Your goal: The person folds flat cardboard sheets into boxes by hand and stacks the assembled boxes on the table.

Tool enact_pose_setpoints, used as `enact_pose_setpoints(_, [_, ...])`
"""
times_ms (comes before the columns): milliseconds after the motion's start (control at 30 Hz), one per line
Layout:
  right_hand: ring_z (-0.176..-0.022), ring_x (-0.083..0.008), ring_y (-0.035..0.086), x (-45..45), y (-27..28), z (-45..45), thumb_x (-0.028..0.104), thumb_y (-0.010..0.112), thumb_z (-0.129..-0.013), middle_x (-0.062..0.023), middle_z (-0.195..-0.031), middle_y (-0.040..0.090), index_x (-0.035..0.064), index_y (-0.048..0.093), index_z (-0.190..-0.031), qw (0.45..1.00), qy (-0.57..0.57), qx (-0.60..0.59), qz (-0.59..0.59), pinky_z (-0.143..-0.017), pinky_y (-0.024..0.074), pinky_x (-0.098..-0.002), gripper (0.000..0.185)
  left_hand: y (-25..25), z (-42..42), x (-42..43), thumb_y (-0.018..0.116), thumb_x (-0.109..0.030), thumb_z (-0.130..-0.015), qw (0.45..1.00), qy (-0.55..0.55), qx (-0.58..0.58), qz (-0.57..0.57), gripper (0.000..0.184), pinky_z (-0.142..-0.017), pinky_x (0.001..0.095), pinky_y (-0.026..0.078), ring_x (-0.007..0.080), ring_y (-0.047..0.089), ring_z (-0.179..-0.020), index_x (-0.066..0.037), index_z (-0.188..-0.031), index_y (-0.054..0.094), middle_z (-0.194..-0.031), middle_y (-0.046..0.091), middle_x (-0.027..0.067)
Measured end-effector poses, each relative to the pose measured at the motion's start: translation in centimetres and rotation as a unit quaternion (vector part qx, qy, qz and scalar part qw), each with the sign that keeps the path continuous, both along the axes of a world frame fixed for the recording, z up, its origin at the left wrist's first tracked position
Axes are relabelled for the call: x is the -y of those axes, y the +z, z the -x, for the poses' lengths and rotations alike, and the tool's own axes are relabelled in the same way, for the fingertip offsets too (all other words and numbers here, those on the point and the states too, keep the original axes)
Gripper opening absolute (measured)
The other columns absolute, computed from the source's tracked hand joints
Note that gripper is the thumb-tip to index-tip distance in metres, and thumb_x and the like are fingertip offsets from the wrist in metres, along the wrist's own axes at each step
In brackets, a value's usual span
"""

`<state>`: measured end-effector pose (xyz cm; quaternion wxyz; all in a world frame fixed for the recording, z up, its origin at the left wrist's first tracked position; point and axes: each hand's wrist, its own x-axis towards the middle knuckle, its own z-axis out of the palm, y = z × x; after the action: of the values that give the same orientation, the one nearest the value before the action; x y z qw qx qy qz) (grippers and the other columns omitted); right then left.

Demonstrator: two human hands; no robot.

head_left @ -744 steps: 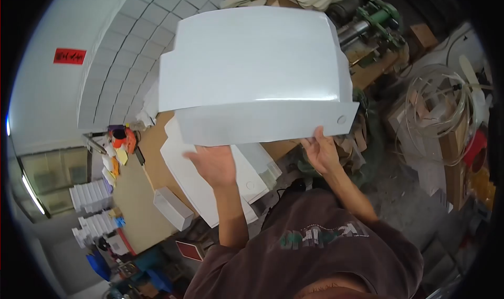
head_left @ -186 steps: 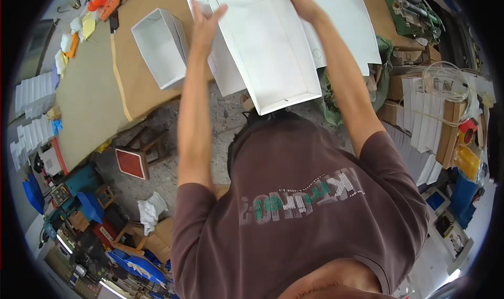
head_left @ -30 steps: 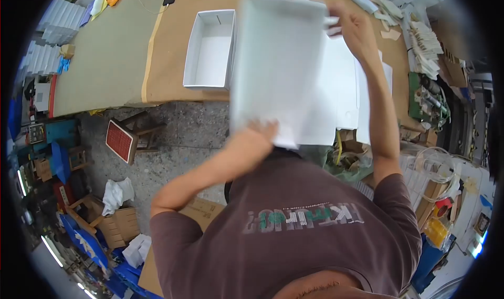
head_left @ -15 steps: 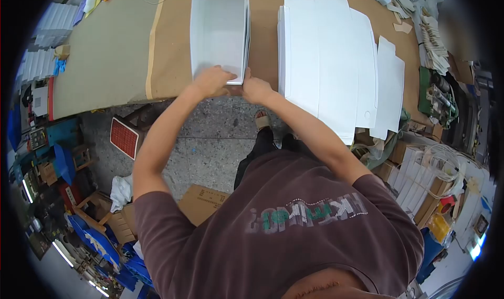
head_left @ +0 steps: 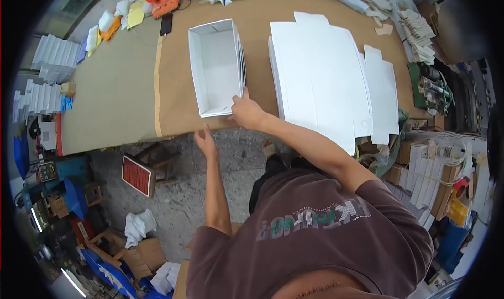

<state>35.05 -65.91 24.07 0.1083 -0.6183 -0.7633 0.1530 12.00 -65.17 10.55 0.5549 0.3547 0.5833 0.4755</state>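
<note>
The open white box (head_left: 218,71) lies on the brown part of the worktop (head_left: 176,81), close to its near edge, open side up; layered white edges show along its right side. The right hand (head_left: 247,111) touches the box's near right corner, its grip bent around that corner; whether it pinches the card, I cannot tell. The left hand (head_left: 206,140) is apart from the box, just off the worktop's near edge, its grip loosely spread and holding nothing; flat white sheets (head_left: 320,78) lie stacked to the right of the box.
</note>
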Motion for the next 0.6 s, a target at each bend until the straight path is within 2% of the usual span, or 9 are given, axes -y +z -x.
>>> enact_pose_setpoints(33, [-0.107, -0.0531, 0.056, -0.6, 0.0, -0.2, 0.030, 0.075, -0.083, -0.0251, -0.103, 0.061, -0.0027, 0.074, -0.088, 1.000, -0.002, 0.006, -0.016, -0.093, 0.0494, -0.0567, 0.033, -1.7, 0.5, -0.9, 0.058, -0.049, -0.097, 0.971, -0.035, 0.198, 0.127, 0.070, -0.110, 0.0505, 0.038, 0.0404, 0.043, -0.132, 0.003, -0.141, 0.043, -0.145, 0.043, 0.0223])
enact_pose_setpoints(133, [-0.109, -0.0432, 0.061, -3.6, 5.3, -5.5, 0.036, 0.074, -0.085, -0.0272, -0.100, 0.064, -0.0062, 0.072, -0.095, 0.963, -0.048, -0.258, -0.066, -0.082, 0.0531, -0.0460, 0.044, 2.5, -2.9, -2.8, 0.057, -0.047, -0.097, 0.943, -0.076, 0.320, 0.045, 0.068, -0.110, 0.0491, 0.039, 0.0374, 0.044, -0.133, 0.000, -0.143, 0.042, -0.146, 0.045, 0.0185])
enact_pose_setpoints(200, [-0.091, -0.0317, 0.066, -3.8, 8.9, -8.6, 0.039, 0.074, -0.086, -0.0198, -0.092, 0.069, -0.0070, 0.070, -0.098, 0.932, -0.089, -0.351, -0.024, -0.077, 0.0509, -0.0402, 0.048, 8.3, -6.6, -4.2, 0.057, -0.046, -0.097, 0.910, -0.118, 0.397, -0.006, 0.067, -0.110, 0.0482, 0.040, 0.0354, 0.045, -0.134, -0.002, -0.145, 0.041, -0.146, 0.047, 0.0160])
enact_pose_setpoints(267, [-0.087, -0.0285, 0.065, -1.0, 16.5, -11.7, 0.040, 0.074, -0.088, -0.0167, -0.089, 0.071, -0.0057, 0.070, -0.099, 0.899, -0.110, -0.423, 0.030, -0.079, 0.0503, -0.0384, 0.047, 14.8, -9.8, -5.1, 0.057, -0.043, -0.097, 0.944, -0.146, 0.254, -0.152, 0.064, -0.109, 0.0479, 0.041, 0.0341, 0.047, -0.133, -0.004, -0.146, 0.041, -0.145, 0.049, 0.0143])
enact_pose_setpoints(333, [-0.101, -0.0249, 0.063, 2.3, 20.3, -15.3, 0.039, 0.073, -0.090, -0.0164, -0.108, 0.069, -0.0037, 0.071, -0.105, 0.889, -0.057, -0.453, -0.025, -0.086, 0.0497, -0.0375, 0.046, 22.1, -12.9, -5.2, 0.057, -0.042, -0.097, 0.944, -0.141, 0.157, -0.253, 0.063, -0.108, 0.0486, 0.042, 0.0337, 0.048, -0.132, -0.005, -0.146, 0.042, -0.144, 0.051, 0.0142])
enact_pose_setpoints(467, [-0.132, -0.0280, 0.049, 8.9, 23.8, -24.5, 0.034, 0.074, -0.090, -0.0171, -0.146, 0.049, -0.0005, 0.066, -0.124, 0.879, 0.008, -0.403, -0.256, -0.103, 0.0444, -0.0405, 0.049, 33.8, -19.2, -4.4, 0.055, -0.044, -0.098, 0.864, -0.139, 0.463, -0.137, 0.063, -0.105, 0.0507, 0.044, 0.0330, 0.048, -0.134, -0.004, -0.145, 0.045, -0.145, 0.051, 0.0150])
enact_pose_setpoints(500, [-0.140, -0.0292, 0.040, 11.0, 24.8, -26.4, 0.028, 0.076, -0.089, -0.0149, -0.154, 0.040, 0.0042, 0.050, -0.144, 0.845, -0.021, -0.450, -0.287, -0.110, 0.0387, -0.0448, 0.065, 34.0, -21.5, -4.0, 0.057, -0.046, -0.096, 0.871, -0.178, 0.419, -0.187, 0.068, -0.104, 0.0497, 0.044, 0.0327, 0.047, -0.134, -0.005, -0.147, 0.040, -0.147, 0.048, 0.0148])
enact_pose_setpoints(567, [-0.140, -0.0265, 0.039, 14.5, 24.5, -31.7, 0.049, 0.066, -0.093, -0.0115, -0.153, 0.039, 0.0045, 0.026, -0.155, 0.729, 0.012, -0.621, -0.287, -0.116, 0.0298, -0.0470, 0.086, 34.3, -27.9, -2.3, 0.061, -0.051, -0.093, 0.862, -0.244, 0.330, -0.297, 0.081, -0.104, 0.0476, 0.044, 0.0320, 0.045, -0.136, -0.005, -0.152, 0.029, -0.152, 0.042, 0.0143])
enact_pose_setpoints(600, [-0.140, -0.0252, 0.039, 15.7, 22.0, -34.9, 0.059, 0.062, -0.092, -0.0108, -0.152, 0.040, 0.0025, 0.028, -0.153, 0.712, -0.001, -0.631, -0.307, -0.117, 0.0278, -0.0465, 0.090, 34.5, -31.8, -1.2, 0.063, -0.054, -0.091, 0.849, -0.268, 0.285, -0.356, 0.088, -0.103, 0.0466, 0.045, 0.0316, 0.044, -0.136, -0.006, -0.154, 0.024, -0.154, 0.039, 0.0140])
